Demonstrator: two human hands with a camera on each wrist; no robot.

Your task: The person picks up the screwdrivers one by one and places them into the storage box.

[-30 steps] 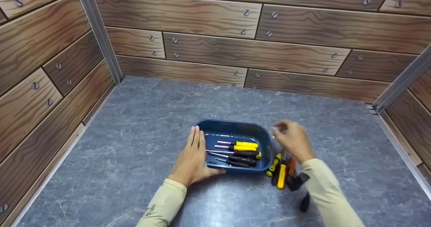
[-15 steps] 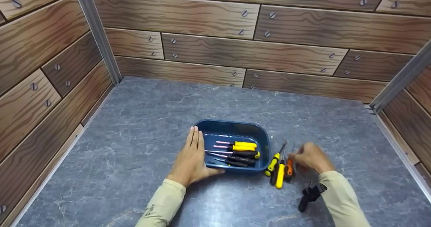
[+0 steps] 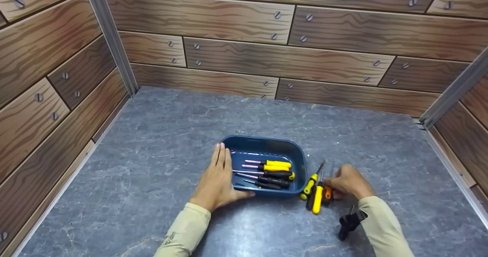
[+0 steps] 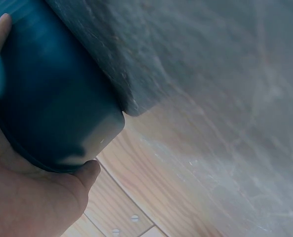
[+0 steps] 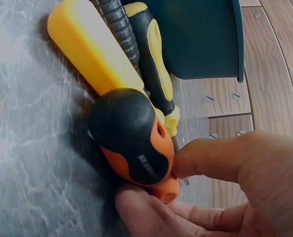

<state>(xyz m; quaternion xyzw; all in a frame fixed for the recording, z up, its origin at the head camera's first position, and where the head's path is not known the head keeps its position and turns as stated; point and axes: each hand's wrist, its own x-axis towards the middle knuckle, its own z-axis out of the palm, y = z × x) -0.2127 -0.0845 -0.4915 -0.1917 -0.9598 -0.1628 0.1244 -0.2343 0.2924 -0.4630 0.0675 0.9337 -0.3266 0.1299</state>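
A blue plastic box [image 3: 263,142] holds several screwdrivers [image 3: 276,168] with yellow or black handles, lying roughly side by side. My left hand [image 3: 214,186] rests against its left end, fingers straight along the wall and thumb along the near side; the left wrist view shows the box wall [image 4: 52,89] beside that hand [image 4: 32,200]. Right of the box, my right hand [image 3: 350,183] pinches an orange-and-black screwdriver [image 5: 136,143] by its handle between thumb and fingers. This screwdriver lies on the table beside a yellow-handled one [image 5: 94,47] and a black-and-yellow one [image 5: 153,59].
A black ribbed handle [image 5: 119,27] lies among the loose screwdrivers. Nearer the person, a black-handled screwdriver [image 3: 343,232] lies partly behind the black wrist device [image 3: 352,219]. Wood-patterned walls [image 3: 236,51] enclose the grey marbled table [image 3: 171,135].
My right hand has moved from beside the box's upper right corner toward the person and slightly right, and taken hold of the orange-and-black screwdriver. The left hand and box have stayed put.
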